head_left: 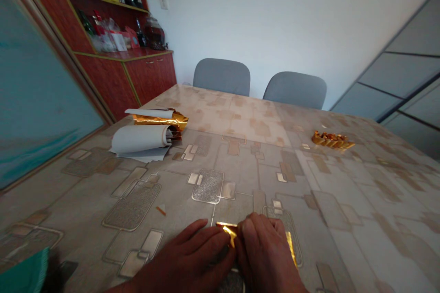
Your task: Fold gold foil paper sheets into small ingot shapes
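My left hand (192,256) and my right hand (264,252) lie side by side on the patterned table (240,165) at the near edge. Both press down on a small piece of gold foil paper (229,232), which shows between the hands and as a thin gold strip along the right hand's outer side. The fingers of both hands are together and curled over the paper, and most of the paper is hidden under them.
A curled stack of gold and white foil sheets (151,132) lies at the far left. Several folded gold pieces (332,140) sit at the far right. Two grey chairs (222,75) stand behind the table. A red cabinet (137,68) is at the left.
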`<act>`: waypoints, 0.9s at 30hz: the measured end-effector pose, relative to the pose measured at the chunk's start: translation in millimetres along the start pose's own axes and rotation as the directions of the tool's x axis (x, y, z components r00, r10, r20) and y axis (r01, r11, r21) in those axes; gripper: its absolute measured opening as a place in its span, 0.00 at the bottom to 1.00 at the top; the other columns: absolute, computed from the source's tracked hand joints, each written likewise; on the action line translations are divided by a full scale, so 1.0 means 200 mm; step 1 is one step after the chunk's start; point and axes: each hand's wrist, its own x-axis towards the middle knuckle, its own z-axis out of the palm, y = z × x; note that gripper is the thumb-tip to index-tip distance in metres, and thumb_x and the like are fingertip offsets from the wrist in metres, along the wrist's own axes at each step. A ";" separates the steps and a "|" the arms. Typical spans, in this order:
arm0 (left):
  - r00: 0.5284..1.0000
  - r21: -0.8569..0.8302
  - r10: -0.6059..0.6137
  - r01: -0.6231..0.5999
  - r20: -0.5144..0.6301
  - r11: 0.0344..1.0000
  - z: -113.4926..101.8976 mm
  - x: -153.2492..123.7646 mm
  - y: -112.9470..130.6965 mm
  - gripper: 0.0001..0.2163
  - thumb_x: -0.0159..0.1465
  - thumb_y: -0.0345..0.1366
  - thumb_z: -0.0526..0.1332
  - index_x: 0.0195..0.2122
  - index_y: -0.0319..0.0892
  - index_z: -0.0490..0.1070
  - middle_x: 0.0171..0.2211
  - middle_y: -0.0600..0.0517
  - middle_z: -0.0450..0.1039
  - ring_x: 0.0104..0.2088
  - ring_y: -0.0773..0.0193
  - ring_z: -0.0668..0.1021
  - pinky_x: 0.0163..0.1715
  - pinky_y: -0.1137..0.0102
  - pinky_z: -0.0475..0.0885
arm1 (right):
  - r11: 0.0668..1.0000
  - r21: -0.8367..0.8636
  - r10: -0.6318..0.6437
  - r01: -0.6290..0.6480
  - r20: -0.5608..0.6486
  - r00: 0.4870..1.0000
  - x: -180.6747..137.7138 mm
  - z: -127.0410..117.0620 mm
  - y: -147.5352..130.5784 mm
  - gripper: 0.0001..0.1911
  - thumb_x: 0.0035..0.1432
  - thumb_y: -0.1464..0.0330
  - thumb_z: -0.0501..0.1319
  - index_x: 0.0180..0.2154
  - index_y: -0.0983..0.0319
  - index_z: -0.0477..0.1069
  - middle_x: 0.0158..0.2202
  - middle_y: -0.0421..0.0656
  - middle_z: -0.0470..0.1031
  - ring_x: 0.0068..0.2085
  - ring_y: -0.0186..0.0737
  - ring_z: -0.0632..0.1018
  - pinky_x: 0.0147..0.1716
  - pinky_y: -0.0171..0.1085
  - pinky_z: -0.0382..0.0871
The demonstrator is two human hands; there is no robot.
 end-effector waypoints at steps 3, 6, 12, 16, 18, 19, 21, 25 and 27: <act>0.997 -0.028 0.005 -0.003 0.071 1.000 -0.04 0.00 -0.01 0.17 0.74 0.39 0.54 0.61 0.44 0.68 0.56 0.46 0.76 0.55 0.54 0.76 0.58 0.58 0.70 | 0.999 -0.018 -0.039 0.040 0.017 0.999 0.01 -0.02 0.01 0.13 0.45 0.78 0.64 0.24 0.55 0.64 0.22 0.40 0.71 0.25 0.44 0.70 0.25 0.42 0.54; 0.993 -0.037 -0.006 0.011 0.117 0.999 -0.07 0.01 -0.01 0.19 0.72 0.40 0.56 0.63 0.45 0.66 0.57 0.44 0.75 0.56 0.51 0.75 0.58 0.56 0.70 | 0.998 0.054 -0.020 0.022 -0.031 0.999 0.01 -0.03 0.02 0.12 0.44 0.79 0.63 0.25 0.56 0.65 0.22 0.39 0.71 0.24 0.42 0.70 0.25 0.41 0.55; 0.991 -0.047 0.004 0.002 0.135 0.999 -0.09 0.04 -0.01 0.19 0.71 0.36 0.57 0.62 0.48 0.65 0.56 0.44 0.75 0.53 0.51 0.76 0.56 0.54 0.71 | 0.969 0.235 0.090 -0.079 -0.034 0.995 -0.03 0.02 0.03 0.15 0.44 0.84 0.60 0.27 0.57 0.64 0.25 0.38 0.73 0.27 0.42 0.74 0.30 0.41 0.58; 0.996 -0.064 0.006 0.000 0.088 0.998 -0.10 0.06 -0.01 0.19 0.67 0.32 0.58 0.60 0.48 0.67 0.54 0.44 0.74 0.50 0.52 0.76 0.53 0.56 0.72 | 0.956 0.279 0.099 -0.089 -0.024 0.995 -0.03 0.04 0.04 0.14 0.49 0.82 0.62 0.28 0.57 0.65 0.26 0.37 0.73 0.27 0.42 0.74 0.30 0.40 0.57; 0.998 -0.057 0.006 -0.003 0.068 0.998 -0.11 0.06 0.00 0.18 0.67 0.31 0.58 0.58 0.50 0.68 0.52 0.45 0.75 0.47 0.53 0.76 0.52 0.56 0.72 | 0.958 0.275 0.096 -0.086 -0.026 0.995 -0.02 0.04 0.05 0.13 0.52 0.80 0.62 0.29 0.56 0.65 0.26 0.37 0.73 0.26 0.42 0.74 0.30 0.40 0.57; 0.998 -0.049 0.014 -0.011 0.059 0.999 -0.11 0.06 0.00 0.18 0.67 0.32 0.58 0.57 0.52 0.68 0.51 0.46 0.75 0.46 0.53 0.76 0.51 0.56 0.72 | 0.963 0.258 0.089 -0.078 -0.031 0.996 -0.01 0.04 0.06 0.13 0.53 0.80 0.62 0.29 0.56 0.65 0.26 0.37 0.73 0.26 0.43 0.75 0.30 0.40 0.56; 0.998 -0.033 0.015 -0.013 0.054 0.999 -0.11 0.06 0.01 0.17 0.68 0.33 0.58 0.57 0.54 0.69 0.51 0.46 0.75 0.45 0.53 0.76 0.51 0.56 0.72 | 0.973 0.226 0.055 -0.043 -0.044 0.998 0.00 0.03 0.06 0.13 0.53 0.81 0.60 0.29 0.56 0.65 0.25 0.37 0.73 0.26 0.43 0.75 0.30 0.41 0.55; 0.996 -0.098 0.006 0.003 0.087 0.995 -0.12 0.07 0.00 0.19 0.67 0.34 0.61 0.59 0.54 0.69 0.54 0.46 0.73 0.49 0.52 0.76 0.51 0.58 0.72 | 0.966 0.257 0.044 -0.027 -0.059 0.997 0.02 0.01 0.06 0.12 0.55 0.80 0.61 0.30 0.56 0.65 0.25 0.37 0.74 0.26 0.42 0.75 0.30 0.40 0.56; 0.995 -0.149 0.017 -0.002 0.100 0.989 -0.12 0.07 -0.01 0.21 0.65 0.33 0.62 0.59 0.53 0.69 0.56 0.46 0.72 0.50 0.52 0.76 0.51 0.59 0.72 | 0.957 0.282 0.085 -0.069 -0.045 0.995 0.02 0.01 0.07 0.11 0.56 0.79 0.61 0.30 0.57 0.66 0.26 0.37 0.74 0.27 0.42 0.76 0.31 0.39 0.57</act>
